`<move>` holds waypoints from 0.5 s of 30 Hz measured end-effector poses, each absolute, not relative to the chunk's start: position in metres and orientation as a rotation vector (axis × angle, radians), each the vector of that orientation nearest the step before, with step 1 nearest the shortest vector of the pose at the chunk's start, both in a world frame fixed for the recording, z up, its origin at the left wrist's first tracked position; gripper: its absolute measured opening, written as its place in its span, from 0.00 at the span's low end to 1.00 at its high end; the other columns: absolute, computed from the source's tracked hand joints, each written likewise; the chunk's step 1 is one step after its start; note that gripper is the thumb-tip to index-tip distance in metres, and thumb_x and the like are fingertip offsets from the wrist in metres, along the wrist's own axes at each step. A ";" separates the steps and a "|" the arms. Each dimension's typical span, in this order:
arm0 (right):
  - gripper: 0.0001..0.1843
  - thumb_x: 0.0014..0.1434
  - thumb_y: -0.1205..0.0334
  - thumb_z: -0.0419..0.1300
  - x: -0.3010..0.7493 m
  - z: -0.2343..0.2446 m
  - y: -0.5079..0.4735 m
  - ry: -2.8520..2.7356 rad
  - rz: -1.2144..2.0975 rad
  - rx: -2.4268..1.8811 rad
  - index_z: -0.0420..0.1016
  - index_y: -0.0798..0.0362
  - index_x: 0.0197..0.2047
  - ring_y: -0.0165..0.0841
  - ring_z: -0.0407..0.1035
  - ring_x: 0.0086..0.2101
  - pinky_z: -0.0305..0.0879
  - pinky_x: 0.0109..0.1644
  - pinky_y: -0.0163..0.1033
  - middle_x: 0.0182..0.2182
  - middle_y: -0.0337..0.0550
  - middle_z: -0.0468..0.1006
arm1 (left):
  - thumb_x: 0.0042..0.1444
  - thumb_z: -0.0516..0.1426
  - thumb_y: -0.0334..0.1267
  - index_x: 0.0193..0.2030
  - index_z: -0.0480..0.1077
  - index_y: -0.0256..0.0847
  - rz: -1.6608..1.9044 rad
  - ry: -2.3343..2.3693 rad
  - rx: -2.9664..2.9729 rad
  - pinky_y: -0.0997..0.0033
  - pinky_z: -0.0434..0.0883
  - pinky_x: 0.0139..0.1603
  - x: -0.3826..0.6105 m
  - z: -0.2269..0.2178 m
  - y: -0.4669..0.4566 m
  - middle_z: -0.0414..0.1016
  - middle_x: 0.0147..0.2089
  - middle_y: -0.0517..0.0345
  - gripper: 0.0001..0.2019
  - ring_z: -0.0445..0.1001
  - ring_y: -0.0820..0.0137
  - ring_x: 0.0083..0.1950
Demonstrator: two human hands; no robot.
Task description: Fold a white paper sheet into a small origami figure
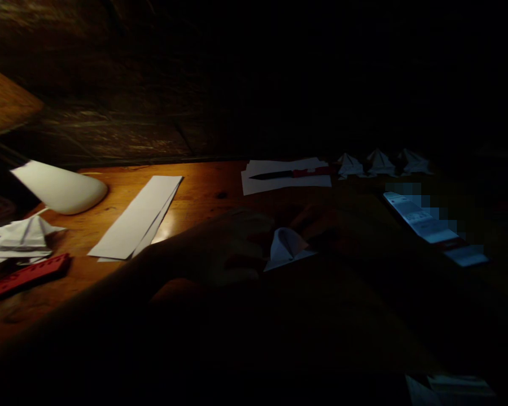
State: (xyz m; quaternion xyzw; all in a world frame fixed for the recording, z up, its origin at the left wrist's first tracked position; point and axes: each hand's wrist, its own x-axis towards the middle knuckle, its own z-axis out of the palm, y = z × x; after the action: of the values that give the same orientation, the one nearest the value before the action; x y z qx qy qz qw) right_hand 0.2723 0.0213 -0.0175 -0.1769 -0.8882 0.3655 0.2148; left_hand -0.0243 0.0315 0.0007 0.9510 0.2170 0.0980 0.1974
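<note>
A small piece of white paper (pixel 284 251), folded with a raised, curved flap, is between my two hands over the wooden table. My left hand (pixel 232 245) reaches in from the left in deep shadow, its fingers closed at the paper's left side. On the far right side of the paper is my right hand (pixel 322 225), very dark, its fingers bent against the folded edge. Shadow hides most of both hands' fingertips.
White paper strips (pixel 138 217) lie left of centre. A knife (pixel 290 174) rests on more paper at the back, beside three folded paper shapes (pixel 379 162). A lit phone (pixel 423 217) lies right. At left are a lamp (pixel 61 186), crumpled paper (pixel 23 239) and a red object (pixel 27 275).
</note>
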 end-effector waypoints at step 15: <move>0.11 0.66 0.67 0.63 0.274 -0.020 0.018 -2.425 0.954 -0.611 0.84 0.47 0.48 0.40 0.73 0.54 0.67 0.58 0.50 0.51 0.46 0.84 | 0.69 0.59 0.50 0.57 0.75 0.46 0.266 0.456 2.616 0.47 0.72 0.63 -0.021 0.004 0.029 0.76 0.60 0.51 0.16 0.75 0.57 0.60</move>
State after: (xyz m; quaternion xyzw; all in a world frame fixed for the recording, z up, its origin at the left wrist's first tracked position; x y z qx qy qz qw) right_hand 0.2741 0.0184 -0.0196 -0.2220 -0.8816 0.3469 0.2304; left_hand -0.0209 0.0288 0.0037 0.9530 0.1660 0.0969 0.2344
